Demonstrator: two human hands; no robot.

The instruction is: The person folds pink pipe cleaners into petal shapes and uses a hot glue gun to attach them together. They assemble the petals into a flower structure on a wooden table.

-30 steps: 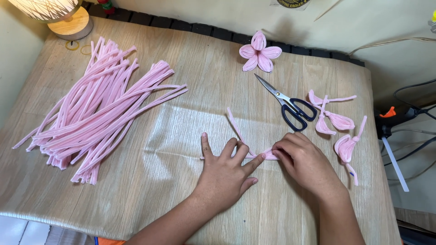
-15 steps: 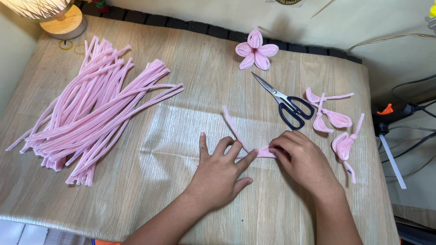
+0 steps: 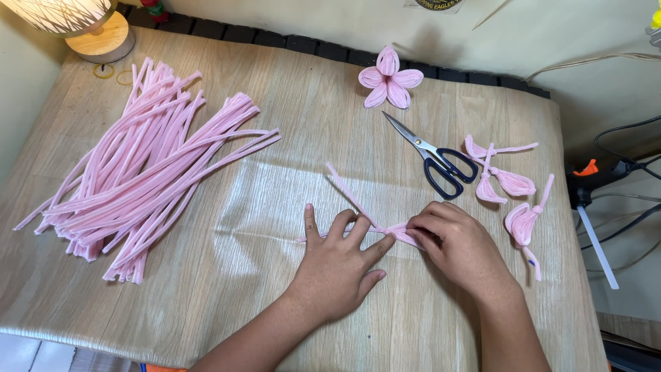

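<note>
A fuzzy pink pipe cleaner [image 3: 352,200], bent into a partly folded shape, lies on the pale wood-grain table [image 3: 275,289] near its front middle. One loose end runs up and away from the hands, a thinner end pokes out to the left under the left hand, and the folded part sits between the two hands.

The left hand [image 3: 341,265] lies flat on the pipe cleaner with fingers spread wide, pressing it to the table. The right hand [image 3: 461,244] is curled narrow, its fingertips [image 3: 415,227] pinched on the folded pink part just right of the left hand's fingers.

Beyond the pipe cleaner and slightly to its right lie steel scissors with black handles [image 3: 441,165], shut, blades pointing away toward the far left. Farther beyond, near the table's back edge, sits a finished five-petal pink pipe-cleaner flower [image 3: 389,77]. To the right of the pipe cleaner, past the right hand, lie several loose pink looped petals with twisted stems [image 3: 513,193], one close to the right wrist.

Well to the left of the pipe cleaner spreads a large bundle of straight pink pipe cleaners [image 3: 138,179], fanned across the table. At the far left corner stands a lamp with a round wooden base [image 3: 103,38]. Off the table's right edge rests a glue gun with an orange trigger [image 3: 592,186] and dark cables.
</note>
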